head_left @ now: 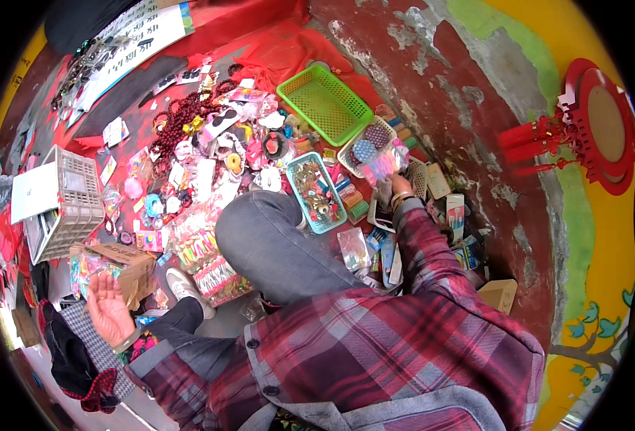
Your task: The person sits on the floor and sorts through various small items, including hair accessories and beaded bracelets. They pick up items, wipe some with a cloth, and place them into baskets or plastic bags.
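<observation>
Pinching a pinkish packet (385,164) near the green basket (324,103), right hand (401,187) could drop it if slick; left hand's (110,310) spread.

Wall (441,65), R side: dk red lower band w/ peeling grey patches (508,65); lt green strip (580,237); yellow section (612,237) w/ painted branch (583,353). Floor (220,323): grey, partly under red cloth (267,18).

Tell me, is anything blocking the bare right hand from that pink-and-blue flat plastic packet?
Nothing visible stands between them: the bare right hand appears to hold the pink-and-blue flat plastic packet at its lower end.
</observation>
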Motion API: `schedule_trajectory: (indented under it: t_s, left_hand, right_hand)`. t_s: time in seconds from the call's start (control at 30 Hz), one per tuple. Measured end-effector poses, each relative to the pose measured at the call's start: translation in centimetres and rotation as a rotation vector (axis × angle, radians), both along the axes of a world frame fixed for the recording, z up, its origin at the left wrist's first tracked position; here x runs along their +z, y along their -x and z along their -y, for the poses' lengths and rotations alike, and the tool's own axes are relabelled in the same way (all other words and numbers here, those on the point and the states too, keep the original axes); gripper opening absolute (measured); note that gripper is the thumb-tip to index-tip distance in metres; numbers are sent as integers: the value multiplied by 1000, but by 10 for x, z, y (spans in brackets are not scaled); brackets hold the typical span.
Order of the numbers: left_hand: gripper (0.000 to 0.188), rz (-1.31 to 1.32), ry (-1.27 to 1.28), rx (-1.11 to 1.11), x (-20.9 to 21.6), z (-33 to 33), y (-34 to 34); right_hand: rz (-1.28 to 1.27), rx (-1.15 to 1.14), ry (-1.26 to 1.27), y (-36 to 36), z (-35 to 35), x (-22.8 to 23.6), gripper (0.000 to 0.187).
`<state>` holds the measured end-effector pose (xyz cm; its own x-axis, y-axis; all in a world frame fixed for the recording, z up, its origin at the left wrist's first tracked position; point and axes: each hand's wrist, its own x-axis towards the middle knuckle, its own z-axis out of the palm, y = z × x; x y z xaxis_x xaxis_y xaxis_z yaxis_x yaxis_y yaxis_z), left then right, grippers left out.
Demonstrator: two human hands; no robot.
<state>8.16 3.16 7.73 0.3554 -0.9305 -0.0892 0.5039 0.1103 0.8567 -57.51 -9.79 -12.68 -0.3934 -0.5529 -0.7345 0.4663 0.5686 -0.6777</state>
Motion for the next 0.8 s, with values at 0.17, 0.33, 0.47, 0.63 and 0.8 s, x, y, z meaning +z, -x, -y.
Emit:
schedule_trajectory:
  t_s: [0.17,0.33,0.47,0.63,0.8]
  left_hand:
    - [38,-74,-62,-51,-12,2,-25]
    - [37,41,-48,-136,18,-32,-49]
    - [37,143,-232,69,6,-29,-54]
    - [36,146,-287,75,-5,-48,-76]
    - [36,152,-343,76,-15,-51,-77]
  right_hand:
    - [-778,575,-207,104,-3,-157,31]
    - [24,44,-122,35,45,-114,32]
    - [-530,233,-59,119,73,-162,34]
    - [-832,684,-127,126,110,-168,33]
    - [-768,520,-137,104,92,-140,31]
